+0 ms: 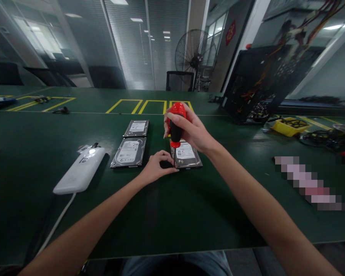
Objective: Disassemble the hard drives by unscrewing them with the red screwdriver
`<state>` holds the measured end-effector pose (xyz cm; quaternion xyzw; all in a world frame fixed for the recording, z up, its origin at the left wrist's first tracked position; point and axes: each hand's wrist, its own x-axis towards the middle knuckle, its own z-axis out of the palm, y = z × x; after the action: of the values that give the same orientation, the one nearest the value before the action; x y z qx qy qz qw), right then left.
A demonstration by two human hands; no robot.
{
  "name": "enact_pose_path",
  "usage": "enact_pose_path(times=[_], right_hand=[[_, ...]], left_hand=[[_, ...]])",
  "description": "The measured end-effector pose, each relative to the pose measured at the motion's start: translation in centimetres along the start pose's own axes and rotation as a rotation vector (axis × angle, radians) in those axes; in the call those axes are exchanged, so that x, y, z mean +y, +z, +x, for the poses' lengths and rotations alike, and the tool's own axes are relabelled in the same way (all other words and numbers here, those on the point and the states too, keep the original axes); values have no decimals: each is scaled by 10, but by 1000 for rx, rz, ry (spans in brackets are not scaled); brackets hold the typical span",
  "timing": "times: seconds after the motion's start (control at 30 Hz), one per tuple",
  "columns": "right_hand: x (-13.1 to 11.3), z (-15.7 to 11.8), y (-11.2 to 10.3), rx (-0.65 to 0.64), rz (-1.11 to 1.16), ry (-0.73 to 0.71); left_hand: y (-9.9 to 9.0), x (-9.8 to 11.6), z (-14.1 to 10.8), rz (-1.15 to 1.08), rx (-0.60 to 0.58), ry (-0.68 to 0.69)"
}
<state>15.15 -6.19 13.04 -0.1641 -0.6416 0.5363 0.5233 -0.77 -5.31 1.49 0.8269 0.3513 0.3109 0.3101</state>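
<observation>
My right hand [189, 126] is wrapped round the red and black handle of a screwdriver [176, 128], held upright with its shaft pointing down. The tip meets the near left corner of a hard drive [186, 155] that lies flat, label up, on the green table. At that same corner, my left hand [160, 165] holds the drive's edge, thumb in front and fingers curled beside the shaft. Part of the drive is hidden behind my right hand. To the left lie two more hard drives, a nearer one [128, 152] and a farther one [136, 128], label up.
A white power bank [80, 170] with a cable lies at left. A black computer case [253, 84] stands at the back right, near a yellow tray [289, 127] and black cables [322, 138]. A blurred-out strip [307, 184] lies at right. Yellow tape [152, 101] marks the far table.
</observation>
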Motion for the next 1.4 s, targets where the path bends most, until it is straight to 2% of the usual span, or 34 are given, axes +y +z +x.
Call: enact_pose_path(times=[0.23,0.37,0.53,0.8,1.03,1.23,1.4], right_hand=[[5,1,1,17,-41,-13],[11,3,2,70,-10,-69],[12,3,4,95,24,-66],[9,4,5,18,85,-24],[13,2,5,14,161,-78],[9,4,0,28,191,-15],[6,2,1,-59,256,-25]], left_hand=[[0,3,0,-1,5,-10],[0,4,0,10,16,-15],[1,3,0,8,17,-13],[-1,5,0,-17,5,-17],[-1,6,0,-26,6,-21],[0,1,0,-18,11,-10],[2,-2,1,-21,19,13]])
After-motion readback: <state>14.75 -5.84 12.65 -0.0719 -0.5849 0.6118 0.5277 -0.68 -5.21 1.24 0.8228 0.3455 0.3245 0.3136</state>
